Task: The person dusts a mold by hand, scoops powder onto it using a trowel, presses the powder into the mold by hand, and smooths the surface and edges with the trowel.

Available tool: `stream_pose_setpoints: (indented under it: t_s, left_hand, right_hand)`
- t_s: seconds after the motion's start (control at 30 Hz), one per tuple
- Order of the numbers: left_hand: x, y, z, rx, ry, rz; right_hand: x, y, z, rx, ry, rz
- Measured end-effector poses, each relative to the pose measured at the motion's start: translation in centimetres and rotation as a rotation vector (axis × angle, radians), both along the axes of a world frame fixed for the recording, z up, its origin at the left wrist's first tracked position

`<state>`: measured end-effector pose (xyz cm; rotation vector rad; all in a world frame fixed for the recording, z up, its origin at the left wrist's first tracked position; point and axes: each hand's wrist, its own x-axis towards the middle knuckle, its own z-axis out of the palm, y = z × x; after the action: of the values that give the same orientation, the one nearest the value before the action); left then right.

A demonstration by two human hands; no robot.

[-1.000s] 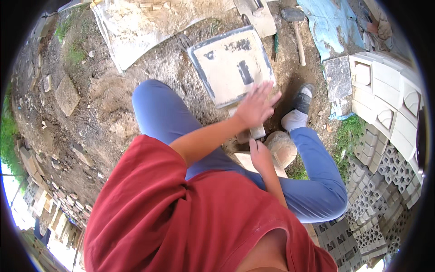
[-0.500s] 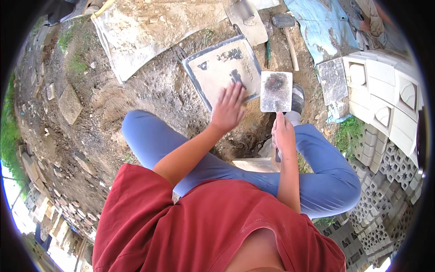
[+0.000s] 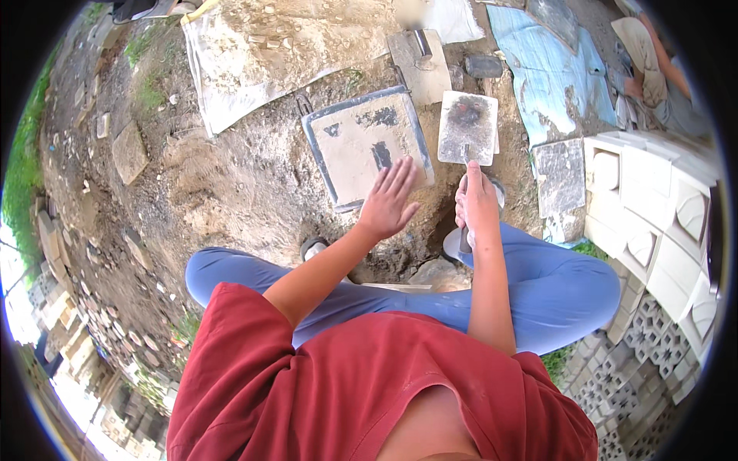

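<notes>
My left hand is open, palm down with fingers spread, at the near right part of a square mould. The mould has a dark frame filled with pale powder, and dark patches show through. Whether the hand touches it, I cannot tell. My right hand is closed around the handle of a flat square paddle, whose pale plate carries a dark, sooty smudge. The paddle is held to the right of the mould, covering the handle of a mallet.
Beyond the mould lies a metal plate with a bar handle. A white sheet bears pale rubble at the far left. On the right are a blue tarp, a speckled slab and stacked white blocks. Another person's arm shows far right.
My right hand has moved the paddle away from me, over the mallet's handle. My left hand stays spread near the mould. My legs and the view have shifted, and both shoes now show.
</notes>
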<state>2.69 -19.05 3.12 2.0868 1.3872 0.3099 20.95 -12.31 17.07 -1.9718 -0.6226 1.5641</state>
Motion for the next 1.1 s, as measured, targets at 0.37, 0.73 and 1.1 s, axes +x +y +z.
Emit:
stream_pose_setpoints:
  t_s: [0.37, 0.73, 1.1]
  left_hand:
    - [-1.4, 0.3, 0.2, 0.03, 0.206, 0.356]
    - [-13.3, 1.4, -2.7, -0.038, 0.419, 1.367]
    - [-13.2, -1.6, -7.6, 0.019, -0.077, 1.315]
  right_hand:
    - [2.9, 5.3, -1.6, -0.034, 0.1, 0.111]
    - [0.5, 6.0, -4.1, -0.071, 0.154, 0.287]
    - [-0.6, 2.8, -4.0, -0.122, 0.265, 0.284]
